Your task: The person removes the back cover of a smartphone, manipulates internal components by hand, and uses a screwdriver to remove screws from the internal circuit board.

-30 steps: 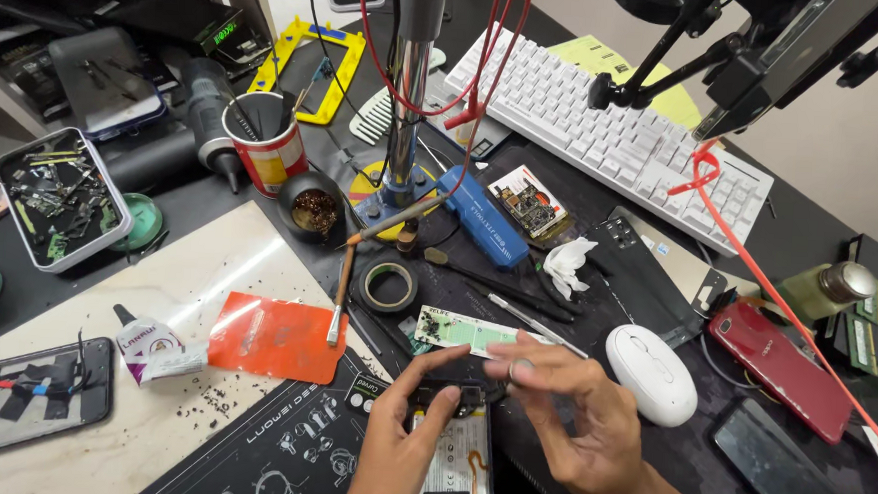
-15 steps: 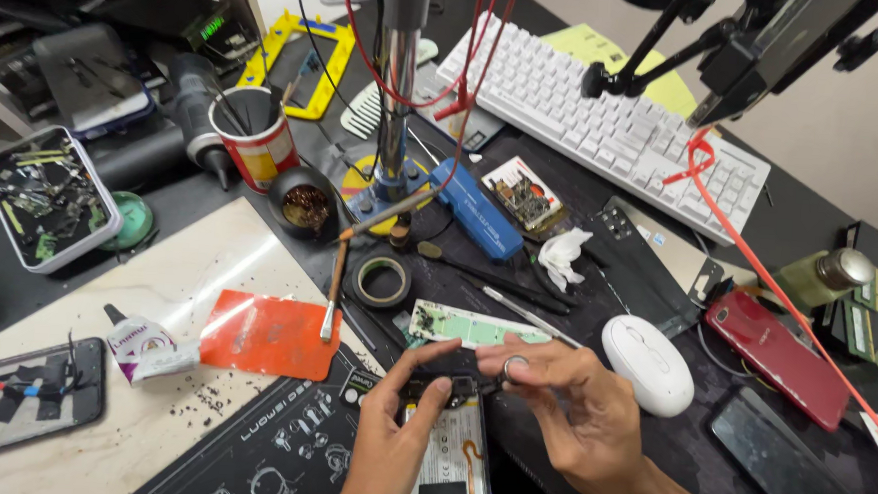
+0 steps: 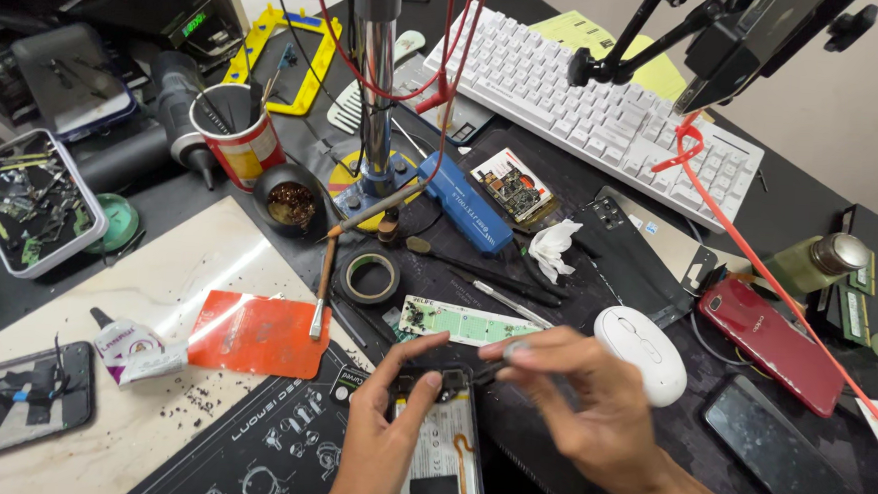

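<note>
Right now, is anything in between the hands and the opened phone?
No. The left hand already grips the opened phone at its top edge, and the right hand reaches its fingertips to that same end. Nothing visible lies between them.

A dark workbench (image 3: 859,249) is crowded. A white keyboard (image 3: 607,100) is laid along its far edge, a red phone (image 3: 769,345) near the right edge, a parts tray (image 3: 26,200) at the left edge, and a white mouse (image 3: 644,353) toward the near edge.

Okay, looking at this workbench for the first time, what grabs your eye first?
Two bare hands, left hand and right hand, meet over an opened phone with exposed insides at bottom centre. Behind, a white keyboard lies under red wires, and a red phone rests at the right.
</note>
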